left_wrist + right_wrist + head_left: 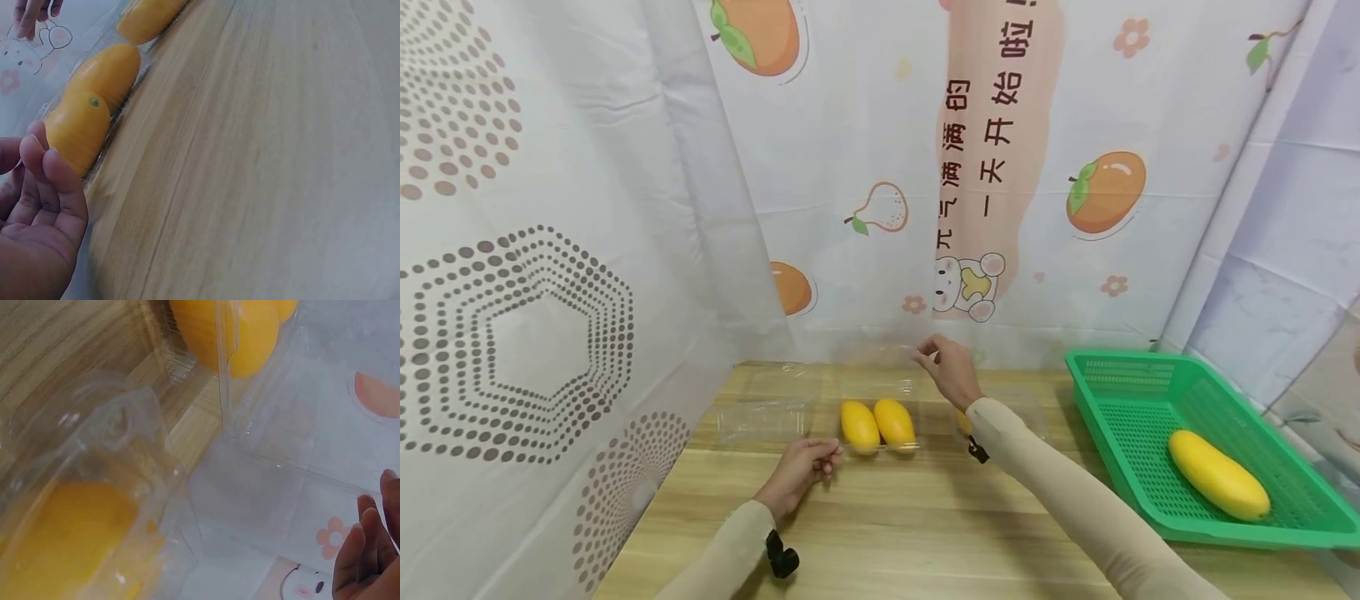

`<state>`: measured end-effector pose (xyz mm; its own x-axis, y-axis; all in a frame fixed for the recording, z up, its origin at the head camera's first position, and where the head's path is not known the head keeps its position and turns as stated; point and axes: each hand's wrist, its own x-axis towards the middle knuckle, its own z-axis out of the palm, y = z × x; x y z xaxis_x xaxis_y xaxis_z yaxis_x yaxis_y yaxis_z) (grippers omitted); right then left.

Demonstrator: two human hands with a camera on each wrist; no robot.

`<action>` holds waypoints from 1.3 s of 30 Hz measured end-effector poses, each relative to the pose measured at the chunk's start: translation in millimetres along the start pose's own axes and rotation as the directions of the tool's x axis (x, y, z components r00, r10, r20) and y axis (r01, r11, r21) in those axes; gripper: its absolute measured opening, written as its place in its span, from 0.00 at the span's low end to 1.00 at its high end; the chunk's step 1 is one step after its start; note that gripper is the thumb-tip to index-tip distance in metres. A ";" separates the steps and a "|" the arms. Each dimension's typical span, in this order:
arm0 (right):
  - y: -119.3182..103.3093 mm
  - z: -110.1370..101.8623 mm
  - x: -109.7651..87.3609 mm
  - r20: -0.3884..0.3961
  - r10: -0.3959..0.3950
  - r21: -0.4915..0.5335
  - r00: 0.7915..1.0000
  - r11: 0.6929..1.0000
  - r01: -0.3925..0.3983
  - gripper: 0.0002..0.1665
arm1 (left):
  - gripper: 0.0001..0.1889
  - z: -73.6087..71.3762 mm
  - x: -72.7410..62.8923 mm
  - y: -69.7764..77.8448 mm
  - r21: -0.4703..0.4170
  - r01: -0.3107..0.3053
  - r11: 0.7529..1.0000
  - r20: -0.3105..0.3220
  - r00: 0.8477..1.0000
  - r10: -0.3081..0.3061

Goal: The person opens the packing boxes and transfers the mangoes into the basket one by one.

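Note:
Two yellow mangoes point(859, 427) lie side by side in a clear plastic clamshell box point(891, 447) on the wooden table. Its clear lid point(872, 357) stands raised at the back, against the curtain. My right hand point(951, 367) pinches the lid's edge near its right corner, fingertips together. At the box's front left corner, my left hand point(805, 471) pinches the rim between thumb and fingers. The left wrist view shows the green stem mark on one mango point(78, 131) beside the fingers. Below my right forearm, another clear box point(1018, 408) holds a mango, partly hidden by the sleeve.
To the left stands another open clear box point(763, 425). A green plastic basket point(1262, 537) with one large mango point(1217, 475) sits at the right. Behind the wooden table point(880, 525) hangs a printed curtain point(850, 275), with more curtain along the left side.

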<state>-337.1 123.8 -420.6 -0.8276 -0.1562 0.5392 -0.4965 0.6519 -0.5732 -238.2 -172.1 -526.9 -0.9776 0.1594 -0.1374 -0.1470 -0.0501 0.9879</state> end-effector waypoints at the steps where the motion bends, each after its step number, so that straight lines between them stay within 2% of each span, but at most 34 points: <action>1: 1.1 1.3 0.7 -0.005 0.013 0.008 1.000 1.000 -0.012 0.06 | 0.19 -0.1 0.4 0.2 0.001 0.001 1.000 -0.001 1.000 -0.001; 8: 10.7 11.0 2.9 -0.024 0.134 0.087 0.991 0.987 -0.131 0.06 | 0.18 -0.1 -0.7 1.0 0.003 -0.002 1.000 0.012 1.000 0.002; 14: 13.8 18.0 2.3 0.013 0.201 0.036 0.980 0.979 -0.201 0.06 | 0.19 2.9 -2.8 2.2 -0.011 0.011 1.000 -0.008 1.000 -0.011; 19: 14.3 23.2 1.7 0.039 0.241 -0.009 0.970 0.971 -0.241 0.05 | 0.19 2.7 -4.1 2.9 -0.011 -0.001 1.000 -0.007 1.000 0.001; 27: 14.7 29.8 -1.4 0.140 0.268 -0.128 0.953 0.960 -0.251 0.08 | 0.19 0.8 -5.8 2.9 -0.014 -0.003 1.000 -0.005 1.000 0.003; 35: 15.4 33.0 -5.4 0.172 0.278 -0.175 0.945 0.953 -0.249 0.09 | 0.18 -1.9 -7.2 0.2 -0.012 -0.008 1.000 0.006 1.000 0.008; 39: 16.8 35.1 -6.0 0.183 0.264 -0.170 0.947 0.957 -0.234 0.22 | 0.18 -2.9 -8.3 -0.2 -0.003 -0.015 1.000 0.008 1.000 0.015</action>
<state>-349.6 109.6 -455.1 -0.9628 -0.1113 0.2461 -0.2366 0.7870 -0.5698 -230.5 -176.3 -526.2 -0.9785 0.1666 -0.1215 -0.1323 -0.0552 0.9897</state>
